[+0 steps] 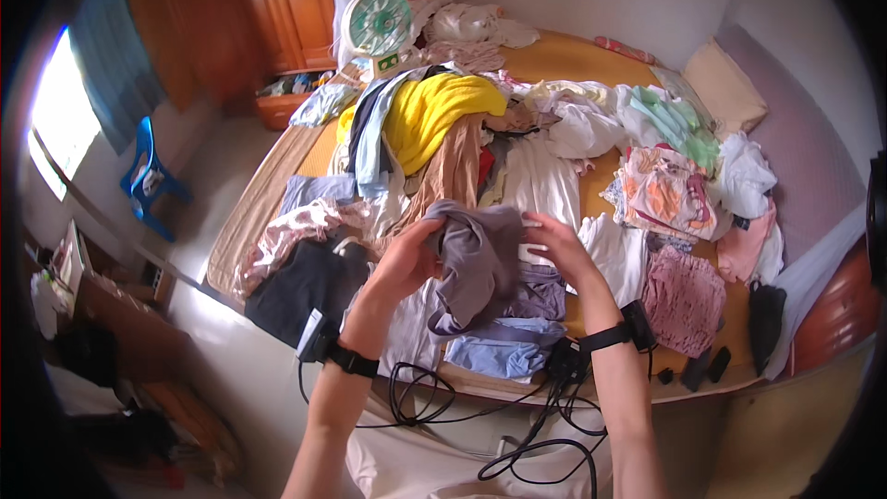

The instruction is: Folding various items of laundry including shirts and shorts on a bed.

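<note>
A greyish-purple garment [482,263] hangs bunched above the bed. My left hand [416,254] grips its left edge, the fingers partly hidden behind the cloth. Beside the garment's right edge is my right hand [556,245], with its fingers spread; whether the fingertips touch the cloth is unclear. Below the garment lie a dark purple cloth [539,294] and a folded light-blue garment [494,351]. White clothes [613,254] are spread just beyond my right hand, and a black garment [300,291] is left of my left forearm.
Clothes cover much of the bed, including a yellow towel-like cloth [443,111] and a pink garment [684,300]. A fan [379,23] stands at the far side. Black cables [545,434] hang near my forearms. A blue chair [148,176] stands at left.
</note>
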`<state>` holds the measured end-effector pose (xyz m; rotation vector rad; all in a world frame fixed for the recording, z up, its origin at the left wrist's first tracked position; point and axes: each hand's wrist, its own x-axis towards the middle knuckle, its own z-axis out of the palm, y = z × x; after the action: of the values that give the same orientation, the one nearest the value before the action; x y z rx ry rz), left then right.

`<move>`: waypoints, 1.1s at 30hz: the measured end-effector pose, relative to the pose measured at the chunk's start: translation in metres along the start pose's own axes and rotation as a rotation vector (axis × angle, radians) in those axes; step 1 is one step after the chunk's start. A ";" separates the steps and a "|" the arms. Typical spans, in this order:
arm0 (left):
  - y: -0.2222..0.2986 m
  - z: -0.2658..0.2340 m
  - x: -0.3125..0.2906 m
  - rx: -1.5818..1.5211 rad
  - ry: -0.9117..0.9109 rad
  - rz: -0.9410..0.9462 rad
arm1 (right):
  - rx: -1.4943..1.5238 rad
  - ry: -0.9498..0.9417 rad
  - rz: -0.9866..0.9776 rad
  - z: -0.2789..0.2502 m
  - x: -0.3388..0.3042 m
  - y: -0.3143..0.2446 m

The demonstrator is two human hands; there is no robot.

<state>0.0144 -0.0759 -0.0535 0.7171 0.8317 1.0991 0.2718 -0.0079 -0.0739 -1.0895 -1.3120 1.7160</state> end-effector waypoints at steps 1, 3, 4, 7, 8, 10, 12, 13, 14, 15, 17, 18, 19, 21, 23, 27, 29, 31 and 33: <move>0.002 0.003 -0.001 -0.151 -0.085 0.031 | -0.101 0.081 0.067 -0.001 -0.001 0.008; 0.006 0.017 -0.005 -0.330 -0.103 0.056 | -0.259 0.057 -0.089 -0.003 -0.011 0.026; 0.005 0.018 -0.002 -0.340 -0.141 0.085 | -0.246 0.017 -0.172 -0.009 -0.013 0.036; 0.016 0.025 -0.016 -0.372 -0.195 0.144 | 0.022 -0.254 -0.113 0.025 -0.037 0.022; 0.016 0.033 -0.015 -0.368 -0.211 0.135 | 0.024 -0.237 -0.120 0.032 -0.046 0.015; 0.017 0.044 -0.018 -0.325 -0.186 0.142 | -0.268 -0.200 -0.260 0.049 -0.061 0.005; 0.012 0.037 -0.013 -0.322 -0.195 0.122 | -0.218 -0.141 -0.323 0.053 -0.066 -0.007; 0.011 0.031 -0.012 -0.290 -0.206 0.122 | -0.331 -0.083 -0.328 0.045 -0.058 -0.003; 0.012 0.029 -0.011 -0.259 -0.226 0.120 | -0.447 -0.016 -0.336 0.035 -0.054 0.001; 0.011 0.025 -0.010 -0.259 -0.230 0.118 | -0.262 0.033 -0.412 0.031 -0.050 0.008; 0.011 0.015 -0.011 -0.241 0.059 0.148 | -0.200 0.046 -0.349 0.017 -0.050 0.009; 0.010 0.007 -0.010 -0.240 0.060 0.146 | -0.138 0.056 -0.284 0.012 -0.050 0.006; 0.010 -0.003 -0.009 -0.242 0.130 0.206 | -0.156 0.100 -0.259 0.008 -0.051 0.002; 0.011 -0.003 -0.011 -0.276 0.226 0.308 | -0.067 0.128 -0.274 0.000 -0.053 -0.002; 0.017 -0.006 -0.021 -0.208 0.238 0.264 | -0.051 0.141 -0.274 -0.005 -0.052 0.000; 0.023 -0.024 -0.028 -0.413 0.125 0.113 | -0.118 0.176 -0.207 0.001 -0.053 -0.008; 0.023 -0.033 -0.022 -0.462 0.169 0.147 | -0.163 0.297 -0.181 -0.001 -0.045 -0.004; 0.015 -0.034 -0.013 -0.504 0.262 0.172 | -0.107 0.416 -0.329 -0.023 -0.021 0.022; -0.005 -0.076 -0.012 -0.256 0.355 0.196 | -0.152 0.460 -0.354 -0.020 -0.011 0.042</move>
<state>-0.0510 -0.0822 -0.0934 0.3978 0.9101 1.5074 0.2926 -0.0205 -0.1152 -1.1683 -1.2560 1.0442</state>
